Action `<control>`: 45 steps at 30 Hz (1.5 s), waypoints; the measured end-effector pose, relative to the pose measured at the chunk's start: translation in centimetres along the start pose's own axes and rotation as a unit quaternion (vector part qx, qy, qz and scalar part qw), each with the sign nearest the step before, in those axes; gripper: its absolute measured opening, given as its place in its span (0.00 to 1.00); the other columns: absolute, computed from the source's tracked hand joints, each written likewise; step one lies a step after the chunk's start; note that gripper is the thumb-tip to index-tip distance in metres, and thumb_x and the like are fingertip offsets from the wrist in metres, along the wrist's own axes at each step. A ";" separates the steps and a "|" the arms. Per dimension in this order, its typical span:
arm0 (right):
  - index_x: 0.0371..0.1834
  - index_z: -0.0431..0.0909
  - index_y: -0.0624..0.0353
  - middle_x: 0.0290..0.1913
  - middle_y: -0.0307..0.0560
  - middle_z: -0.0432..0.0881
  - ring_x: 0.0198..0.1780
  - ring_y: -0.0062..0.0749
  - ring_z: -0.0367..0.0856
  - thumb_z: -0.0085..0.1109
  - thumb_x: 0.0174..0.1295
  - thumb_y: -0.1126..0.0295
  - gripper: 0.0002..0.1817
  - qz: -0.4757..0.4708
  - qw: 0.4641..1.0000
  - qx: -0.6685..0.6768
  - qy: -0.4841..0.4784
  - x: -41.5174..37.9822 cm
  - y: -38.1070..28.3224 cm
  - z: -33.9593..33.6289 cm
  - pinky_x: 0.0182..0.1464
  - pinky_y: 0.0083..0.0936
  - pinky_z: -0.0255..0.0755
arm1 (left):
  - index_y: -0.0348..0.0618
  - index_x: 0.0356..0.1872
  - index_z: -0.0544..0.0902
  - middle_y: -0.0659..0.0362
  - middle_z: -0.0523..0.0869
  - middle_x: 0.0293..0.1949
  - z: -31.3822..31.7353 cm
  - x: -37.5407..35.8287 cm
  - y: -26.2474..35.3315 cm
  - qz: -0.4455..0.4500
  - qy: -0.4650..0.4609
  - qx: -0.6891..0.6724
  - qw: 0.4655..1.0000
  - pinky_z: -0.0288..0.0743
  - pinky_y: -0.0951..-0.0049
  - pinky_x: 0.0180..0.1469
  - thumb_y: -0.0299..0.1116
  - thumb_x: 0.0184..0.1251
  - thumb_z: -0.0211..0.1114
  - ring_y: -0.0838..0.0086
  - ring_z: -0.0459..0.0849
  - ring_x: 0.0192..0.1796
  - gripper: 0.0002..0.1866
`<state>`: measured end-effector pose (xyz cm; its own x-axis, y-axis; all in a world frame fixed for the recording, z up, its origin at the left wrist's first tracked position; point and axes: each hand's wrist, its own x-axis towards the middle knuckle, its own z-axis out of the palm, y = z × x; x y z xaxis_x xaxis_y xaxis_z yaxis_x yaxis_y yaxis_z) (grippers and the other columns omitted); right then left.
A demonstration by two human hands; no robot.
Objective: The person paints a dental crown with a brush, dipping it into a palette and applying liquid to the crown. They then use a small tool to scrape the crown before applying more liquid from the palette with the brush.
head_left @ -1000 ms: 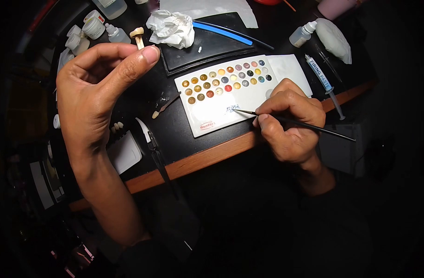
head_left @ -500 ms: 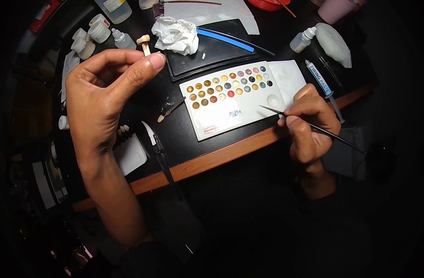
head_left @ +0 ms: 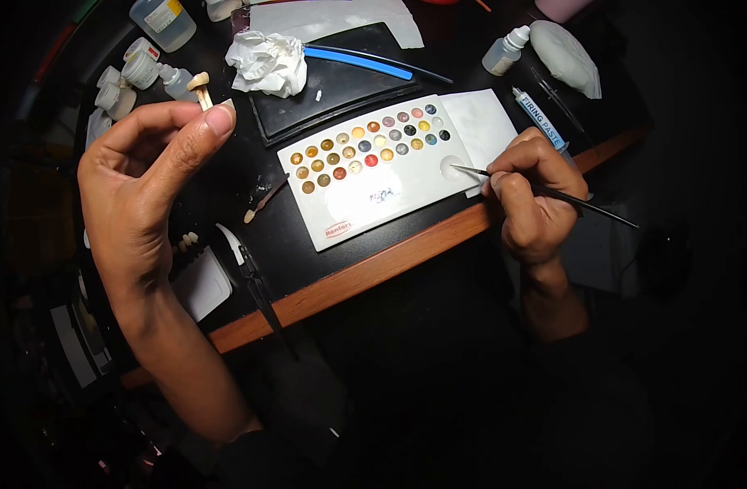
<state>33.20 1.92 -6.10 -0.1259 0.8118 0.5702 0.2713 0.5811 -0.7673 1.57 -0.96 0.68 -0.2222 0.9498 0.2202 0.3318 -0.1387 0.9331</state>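
Note:
Between thumb and fingers, my left hand [head_left: 149, 167] pinches a dental crown on a peg [head_left: 200, 85], raised at the upper left with the crown end up. My right hand [head_left: 532, 191] holds a thin black paintbrush [head_left: 565, 196] like a pen. Its fine tip reaches the round shallow well at the right end of a white ceramic palette [head_left: 406, 183]. Rows of small colour wells in browns, yellows, greys, pinks and a red line the palette's upper part. A blue smudge [head_left: 382, 196] marks its middle, above a red printed logo.
Crumpled tissue [head_left: 267, 63] and a blue strip [head_left: 357, 63] lie on a black tray [head_left: 308, 98] behind the palette. Jars [head_left: 139, 69] and bottles [head_left: 163, 23] stand at the back left. A firing paste syringe [head_left: 539, 118] and dropper bottle [head_left: 505, 53] are at right. Tweezers [head_left: 251, 273] cross the wooden edge [head_left: 373, 261].
The brush tip has moved from the palette's bare surface into the round well. The whole scene has shifted left as the view turned; the left hand keeps its hold on the crown's peg.

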 end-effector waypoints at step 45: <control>0.43 0.73 0.70 0.39 0.53 0.75 0.40 0.27 0.78 0.55 0.59 0.81 0.09 -0.088 0.974 0.206 -0.013 1.5 -4.3 3.4 0.42 0.21 0.81 | 0.36 0.36 0.87 0.62 0.88 0.31 0.2 -0.3 1.1 -0.043 -0.071 -0.068 0.994 0.73 0.86 0.39 0.27 0.58 0.77 0.85 0.83 0.33 0.09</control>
<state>28.56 0.80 -2.95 -0.1622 0.6949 0.7006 -0.1628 0.6814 -0.7136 2.22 -1.34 1.59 -0.1102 0.9884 0.1048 0.1876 -0.0828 0.9787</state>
